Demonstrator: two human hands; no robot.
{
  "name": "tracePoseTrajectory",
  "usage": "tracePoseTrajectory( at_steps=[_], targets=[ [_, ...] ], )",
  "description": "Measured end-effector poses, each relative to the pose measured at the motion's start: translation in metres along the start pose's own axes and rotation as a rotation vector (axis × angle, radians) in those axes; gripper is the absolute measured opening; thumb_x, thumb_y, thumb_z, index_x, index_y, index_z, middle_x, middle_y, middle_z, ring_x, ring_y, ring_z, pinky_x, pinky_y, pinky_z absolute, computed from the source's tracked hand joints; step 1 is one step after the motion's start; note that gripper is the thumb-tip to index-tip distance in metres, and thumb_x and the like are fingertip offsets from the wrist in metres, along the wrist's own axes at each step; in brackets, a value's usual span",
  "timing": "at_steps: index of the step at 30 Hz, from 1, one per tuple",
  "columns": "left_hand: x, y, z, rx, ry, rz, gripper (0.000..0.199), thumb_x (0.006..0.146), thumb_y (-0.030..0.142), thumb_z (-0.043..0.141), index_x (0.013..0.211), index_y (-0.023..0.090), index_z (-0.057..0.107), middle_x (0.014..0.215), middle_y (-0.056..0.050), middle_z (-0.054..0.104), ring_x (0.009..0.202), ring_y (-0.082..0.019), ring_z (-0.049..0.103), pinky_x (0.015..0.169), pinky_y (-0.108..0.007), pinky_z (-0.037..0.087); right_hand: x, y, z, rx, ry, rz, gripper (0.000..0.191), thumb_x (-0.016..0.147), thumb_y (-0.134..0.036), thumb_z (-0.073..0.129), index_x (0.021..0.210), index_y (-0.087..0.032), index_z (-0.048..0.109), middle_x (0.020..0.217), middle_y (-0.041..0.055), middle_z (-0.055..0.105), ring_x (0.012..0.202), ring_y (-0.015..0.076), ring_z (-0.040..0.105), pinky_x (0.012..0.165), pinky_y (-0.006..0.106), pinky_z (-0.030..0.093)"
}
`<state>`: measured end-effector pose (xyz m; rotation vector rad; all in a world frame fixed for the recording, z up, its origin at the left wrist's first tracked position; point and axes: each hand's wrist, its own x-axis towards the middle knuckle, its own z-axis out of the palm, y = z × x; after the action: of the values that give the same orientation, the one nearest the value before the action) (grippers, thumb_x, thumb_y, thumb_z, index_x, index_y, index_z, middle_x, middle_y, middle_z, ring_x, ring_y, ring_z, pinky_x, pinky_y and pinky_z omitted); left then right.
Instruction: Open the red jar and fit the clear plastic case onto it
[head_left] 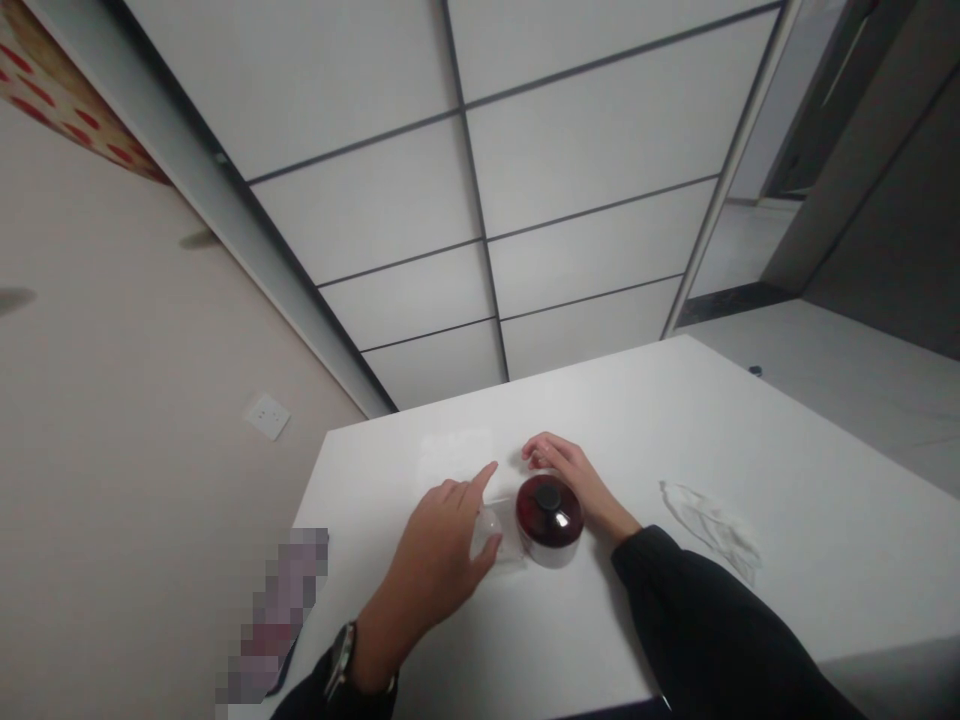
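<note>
A small round pot [551, 545] with a glossy dark red lid [531, 512] and a black knob stands upright on the white table. To its left lies a clear, see-through item [510, 545], its kind hard to make out. My left hand [446, 540] is over the left side of that item, index finger stretched out and thumb apart. Just behind the pot, my right hand [562, 460] rests low with its fingers curled; whatever they may hold is hidden. Its wrist passes close along the pot's right side.
A crumpled white tissue or cloth [712, 525] lies on the table [795, 500] to the right. At the left edge is a blurred-out phone-like object [281, 610]. A wall with a socket [268, 416] borders the left, and panelled sliding doors [405, 220] stand behind.
</note>
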<state>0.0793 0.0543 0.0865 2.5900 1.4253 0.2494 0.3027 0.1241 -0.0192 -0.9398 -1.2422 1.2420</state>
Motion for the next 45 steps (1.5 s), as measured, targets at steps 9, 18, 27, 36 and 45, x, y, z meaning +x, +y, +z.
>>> tracePoseTrajectory(
  at_steps=[9,18,27,36,45],
  targets=[
    [-0.0018,0.0006,-0.0024,-0.117,0.014,-0.066,0.096,0.09,0.013,0.072,0.165,0.03,0.016,0.111,-0.004,0.069,0.102,-0.028,0.067,0.097,-0.049,0.057,-0.0001,-0.0012,-0.0001,-0.004,-0.019,0.0,0.048,0.092,-0.069,0.064,0.086,-0.021,0.07,0.089,0.0035,0.068,0.084,0.0218,0.061,0.083,0.034,0.047],
    [-0.0059,-0.0023,-0.0044,-0.104,-0.037,0.017,0.102,0.091,0.009,0.066,0.168,0.033,0.003,0.127,-0.007,0.07,0.117,-0.03,0.067,0.106,-0.053,0.054,-0.0011,-0.0004,-0.0004,-0.004,-0.05,-0.018,0.043,0.094,-0.064,0.064,0.09,-0.022,0.07,0.09,0.0037,0.068,0.086,0.0227,0.061,0.084,0.035,0.047],
    [-0.004,0.001,0.0019,0.054,-0.029,-0.021,0.089,0.09,0.025,0.079,0.162,0.022,0.027,0.124,-0.014,0.072,0.112,-0.036,0.069,0.097,-0.054,0.059,-0.0001,0.0008,-0.0009,-0.008,-0.055,-0.014,0.044,0.095,-0.064,0.062,0.09,-0.021,0.071,0.091,0.004,0.068,0.086,0.0223,0.061,0.083,0.035,0.046],
    [-0.0074,0.0022,0.0037,-0.025,-0.02,0.013,0.1,0.089,0.02,0.078,0.164,0.024,0.013,0.149,-0.019,0.059,0.133,-0.038,0.061,0.108,-0.058,0.055,0.0002,0.0007,-0.0005,-0.023,-0.05,-0.017,0.045,0.094,-0.066,0.062,0.089,-0.021,0.07,0.089,0.0036,0.069,0.083,0.0215,0.061,0.083,0.035,0.047],
    [-0.0076,-0.002,0.0011,-0.018,0.044,0.058,0.11,0.087,0.014,0.077,0.165,0.029,0.001,0.165,-0.021,0.041,0.152,-0.04,0.043,0.121,-0.063,0.041,-0.0005,-0.0022,0.0004,-0.046,-0.045,-0.016,0.045,0.094,-0.066,0.063,0.088,-0.021,0.07,0.09,0.004,0.069,0.084,0.0216,0.062,0.083,0.035,0.048]
  ],
)
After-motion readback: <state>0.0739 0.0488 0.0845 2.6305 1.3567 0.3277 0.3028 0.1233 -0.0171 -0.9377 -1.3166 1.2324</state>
